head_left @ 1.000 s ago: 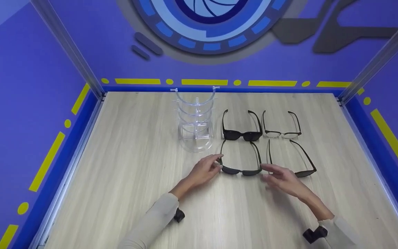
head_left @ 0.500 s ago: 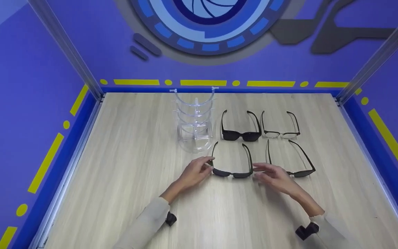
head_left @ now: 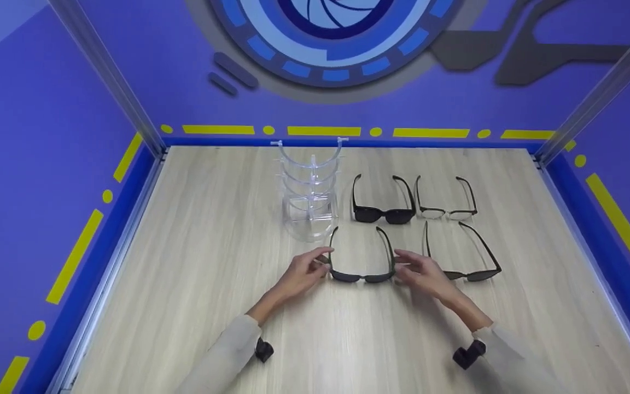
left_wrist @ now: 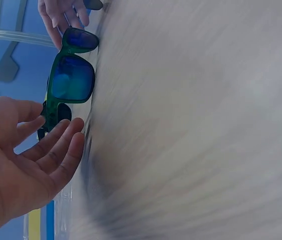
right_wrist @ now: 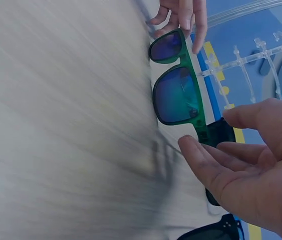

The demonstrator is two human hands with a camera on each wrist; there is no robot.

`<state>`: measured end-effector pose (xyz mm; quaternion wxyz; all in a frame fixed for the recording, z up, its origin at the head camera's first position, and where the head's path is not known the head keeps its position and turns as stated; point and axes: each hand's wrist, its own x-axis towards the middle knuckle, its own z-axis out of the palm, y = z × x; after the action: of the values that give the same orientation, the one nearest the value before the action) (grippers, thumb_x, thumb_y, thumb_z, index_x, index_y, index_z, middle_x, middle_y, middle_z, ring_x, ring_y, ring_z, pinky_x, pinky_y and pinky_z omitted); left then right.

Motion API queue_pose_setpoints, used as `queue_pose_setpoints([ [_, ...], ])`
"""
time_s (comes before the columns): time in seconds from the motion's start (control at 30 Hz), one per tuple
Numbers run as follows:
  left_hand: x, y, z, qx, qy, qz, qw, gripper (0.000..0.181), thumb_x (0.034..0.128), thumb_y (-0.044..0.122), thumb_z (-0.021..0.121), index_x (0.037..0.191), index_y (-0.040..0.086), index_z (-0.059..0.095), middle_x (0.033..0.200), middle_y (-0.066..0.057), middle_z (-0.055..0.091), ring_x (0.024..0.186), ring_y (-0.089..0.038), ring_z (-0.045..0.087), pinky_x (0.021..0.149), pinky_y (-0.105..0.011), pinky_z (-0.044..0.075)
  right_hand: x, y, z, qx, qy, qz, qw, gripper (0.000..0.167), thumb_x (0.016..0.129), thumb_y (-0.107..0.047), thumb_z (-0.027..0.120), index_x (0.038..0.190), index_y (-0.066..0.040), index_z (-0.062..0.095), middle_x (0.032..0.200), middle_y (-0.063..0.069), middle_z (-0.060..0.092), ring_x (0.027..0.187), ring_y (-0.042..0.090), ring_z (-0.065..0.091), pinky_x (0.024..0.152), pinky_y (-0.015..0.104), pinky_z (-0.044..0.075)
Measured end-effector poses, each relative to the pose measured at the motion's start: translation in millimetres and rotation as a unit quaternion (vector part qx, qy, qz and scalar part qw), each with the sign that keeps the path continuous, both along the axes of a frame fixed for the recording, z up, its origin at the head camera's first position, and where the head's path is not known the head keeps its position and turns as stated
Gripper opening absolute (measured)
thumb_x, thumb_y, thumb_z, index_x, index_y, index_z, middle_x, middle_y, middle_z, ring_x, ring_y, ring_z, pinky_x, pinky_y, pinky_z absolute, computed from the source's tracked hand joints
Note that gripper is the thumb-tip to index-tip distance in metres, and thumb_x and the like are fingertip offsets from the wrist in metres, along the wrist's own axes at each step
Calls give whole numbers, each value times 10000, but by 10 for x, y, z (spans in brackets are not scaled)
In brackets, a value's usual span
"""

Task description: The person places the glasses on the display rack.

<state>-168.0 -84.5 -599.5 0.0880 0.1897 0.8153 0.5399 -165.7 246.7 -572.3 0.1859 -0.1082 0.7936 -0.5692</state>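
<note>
Sunglasses (head_left: 374, 278): needed to guide evenly from both ends, left hand (head_left: 299, 273) and right hand (head_left: 423, 275) loosely spread.

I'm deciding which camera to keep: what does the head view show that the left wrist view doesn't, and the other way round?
Only the head view: the pale sleeves, the black wrist devices and the clear-lens glasses at back right.

Only the left wrist view: the green and blue tints of the sunglasses, which look dark in the head view, and the palm side of the left hand.

Both: those sunglasses between that hand and the right hand, and the tabletop.
</note>
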Motion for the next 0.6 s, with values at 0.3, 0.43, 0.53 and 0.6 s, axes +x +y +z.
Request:
queue_pose_setpoints([
  [0.3, -55, 54, -29, 383, -714, 459, 9957, 497, 995, 71, 627, 1466, -1, 487, 1180, -202, 669, 949, -204, 706, 774, -210, 565, -83, -47, -106, -751, -762, -266, 9939, 581, 1016, -18, 556, 1508, 164, 307, 1400, 414, 499, 1152, 209, 687, 988, 352, 589],
  [0.43, -83, 70, -40, 814, -1143, 656, 9879, 487, 981, 34, 633, 1448, -24, 506, 1158, -232, 674, 898, -247, 713, 743, -313, 597, -97, -26, -144, -850, -841, -222, 9926, 587, 1011, -13, 562, 1507, 167, 306, 1420, 413, 487, 1172, 221, 682, 986, 333, 589],
  [0.53, -89, 70, -49, 957, -1259, 682, 9851, 483, 975, 11, 632, 1440, -36, 512, 1153, -246, 673, 885, -280, 710, 739, -370, 616, -98, -13, -154, -875, -876, -196, 9921, 594, 1006, -15, 572, 1506, 167, 309, 1426, 413, 484, 1162, 216, 686, 978, 329, 593],
  [0.6, -88, 67, -53, 990, -1288, 673, 9844, 482, 971, 4, 634, 1436, -39, 514, 1151, -246, 675, 868, -253, 707, 725, -356, 615, -95, -6, -153, -896, -893, -170, 9918, 603, 1001, -16, 578, 1508, 166, 306, 1425, 412, 486, 1139, 194, 695, 974, 334, 595],
])
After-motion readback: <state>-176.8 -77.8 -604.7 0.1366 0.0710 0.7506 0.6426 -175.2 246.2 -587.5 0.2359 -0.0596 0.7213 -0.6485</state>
